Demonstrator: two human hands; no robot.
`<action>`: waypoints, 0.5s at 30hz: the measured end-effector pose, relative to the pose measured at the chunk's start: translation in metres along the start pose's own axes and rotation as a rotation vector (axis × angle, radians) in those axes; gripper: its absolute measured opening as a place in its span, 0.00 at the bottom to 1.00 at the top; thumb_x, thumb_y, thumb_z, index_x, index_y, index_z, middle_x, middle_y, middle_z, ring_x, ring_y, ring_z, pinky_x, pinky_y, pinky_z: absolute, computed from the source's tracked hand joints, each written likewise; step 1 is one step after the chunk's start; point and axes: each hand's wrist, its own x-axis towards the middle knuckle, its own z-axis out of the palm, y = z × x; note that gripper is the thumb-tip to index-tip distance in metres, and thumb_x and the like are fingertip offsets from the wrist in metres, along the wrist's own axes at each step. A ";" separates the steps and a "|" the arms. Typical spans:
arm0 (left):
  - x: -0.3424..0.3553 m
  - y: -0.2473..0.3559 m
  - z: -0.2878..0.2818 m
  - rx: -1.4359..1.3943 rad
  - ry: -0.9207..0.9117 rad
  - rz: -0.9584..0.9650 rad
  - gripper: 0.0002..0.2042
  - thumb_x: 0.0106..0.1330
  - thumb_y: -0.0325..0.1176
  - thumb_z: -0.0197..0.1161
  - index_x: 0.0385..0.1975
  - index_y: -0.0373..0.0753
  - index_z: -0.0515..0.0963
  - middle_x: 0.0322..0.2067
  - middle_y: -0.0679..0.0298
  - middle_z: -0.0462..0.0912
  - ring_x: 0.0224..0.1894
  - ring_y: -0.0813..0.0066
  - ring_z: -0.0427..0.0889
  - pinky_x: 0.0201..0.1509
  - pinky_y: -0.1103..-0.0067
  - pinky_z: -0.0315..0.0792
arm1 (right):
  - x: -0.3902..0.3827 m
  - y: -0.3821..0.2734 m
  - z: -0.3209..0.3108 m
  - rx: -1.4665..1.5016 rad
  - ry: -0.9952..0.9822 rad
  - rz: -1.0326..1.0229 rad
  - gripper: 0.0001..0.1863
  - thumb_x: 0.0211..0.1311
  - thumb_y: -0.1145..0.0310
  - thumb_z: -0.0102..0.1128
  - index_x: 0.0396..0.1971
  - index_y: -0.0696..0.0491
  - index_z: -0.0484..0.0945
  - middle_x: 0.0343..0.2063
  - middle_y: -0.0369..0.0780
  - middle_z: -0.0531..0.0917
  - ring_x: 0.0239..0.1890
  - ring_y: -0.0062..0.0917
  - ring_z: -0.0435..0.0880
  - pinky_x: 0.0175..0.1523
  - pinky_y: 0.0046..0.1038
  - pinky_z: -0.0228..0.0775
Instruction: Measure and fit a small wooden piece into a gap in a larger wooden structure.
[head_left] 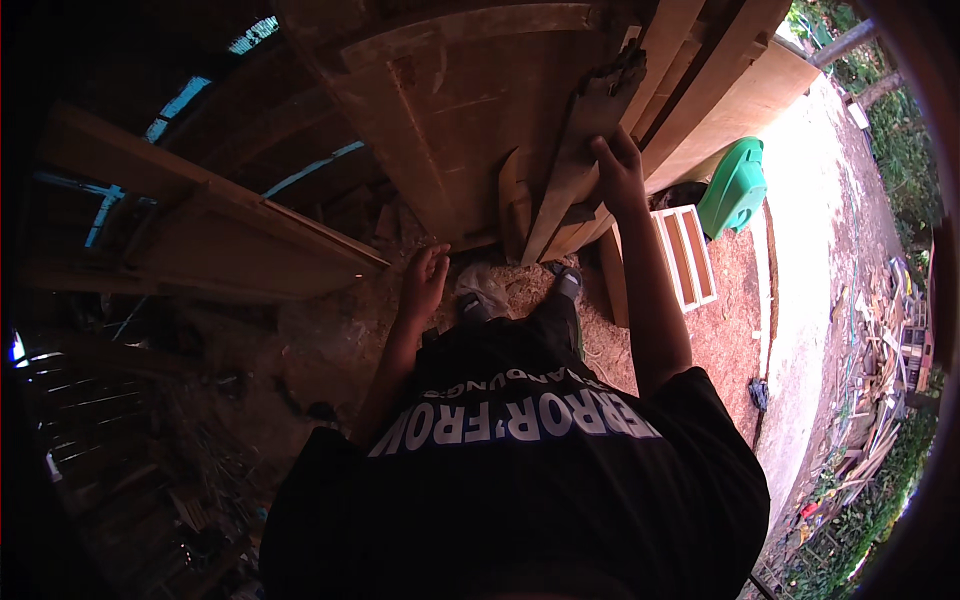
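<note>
A wooden board [572, 150] with a ragged, broken upper end stands leaning among other timber in front of me. My right hand [621, 175] is closed on its right edge near the top, with the thumb on the face toward me. Lower and to the left, my left hand [425, 278] hangs in the air with loosely bent fingers and nothing visible in it. It is nearest to the foot of a large wooden panel [460, 130] that leans upright behind the board.
Long beams [710, 75] lean to the right of the board. A white slatted frame [684, 258] and a green plastic object [735, 187] stand at the right, beside a sunlit strip. Another wooden panel [230, 235] stands at the left. Sawdust-like litter covers the floor [525, 290] by my feet.
</note>
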 end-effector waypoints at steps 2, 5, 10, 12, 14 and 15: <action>0.000 0.003 0.005 0.049 -0.003 -0.017 0.13 0.77 0.32 0.57 0.55 0.34 0.75 0.57 0.56 0.80 0.57 0.68 0.82 0.59 0.74 0.75 | 0.005 -0.003 -0.007 -0.029 -0.116 -0.005 0.22 0.72 0.69 0.62 0.62 0.60 0.75 0.54 0.38 0.84 0.57 0.19 0.79 0.64 0.25 0.69; 0.004 0.001 0.018 0.013 0.024 -0.031 0.13 0.77 0.32 0.58 0.56 0.33 0.75 0.56 0.56 0.81 0.57 0.68 0.82 0.58 0.74 0.75 | 0.004 0.008 -0.014 -0.048 -0.154 0.026 0.24 0.72 0.67 0.63 0.64 0.60 0.74 0.55 0.38 0.83 0.58 0.20 0.78 0.64 0.26 0.68; 0.015 -0.003 0.038 -0.108 0.110 -0.023 0.13 0.77 0.33 0.58 0.55 0.33 0.76 0.55 0.57 0.82 0.56 0.70 0.82 0.57 0.76 0.75 | 0.007 0.034 -0.017 0.031 -0.139 0.134 0.27 0.71 0.66 0.64 0.66 0.59 0.72 0.55 0.39 0.83 0.59 0.21 0.78 0.65 0.27 0.68; 0.018 0.001 0.046 -0.099 0.144 -0.029 0.13 0.78 0.34 0.58 0.54 0.33 0.76 0.53 0.59 0.83 0.55 0.73 0.81 0.58 0.76 0.74 | 0.016 0.035 -0.021 -0.068 -0.161 0.131 0.25 0.73 0.67 0.62 0.65 0.60 0.72 0.56 0.39 0.82 0.60 0.22 0.77 0.66 0.28 0.67; 0.021 0.012 0.055 -0.133 0.178 -0.048 0.13 0.78 0.35 0.59 0.54 0.34 0.77 0.51 0.62 0.83 0.53 0.76 0.81 0.59 0.77 0.73 | 0.027 0.030 -0.029 -0.072 -0.188 0.131 0.26 0.73 0.66 0.62 0.65 0.60 0.71 0.56 0.39 0.82 0.60 0.22 0.77 0.66 0.28 0.67; 0.024 0.018 0.059 -0.133 0.181 -0.044 0.13 0.78 0.34 0.58 0.54 0.33 0.77 0.53 0.59 0.83 0.55 0.73 0.81 0.59 0.76 0.74 | 0.032 0.027 -0.033 -0.067 -0.214 0.093 0.26 0.73 0.66 0.62 0.65 0.61 0.71 0.56 0.40 0.82 0.60 0.22 0.77 0.67 0.28 0.66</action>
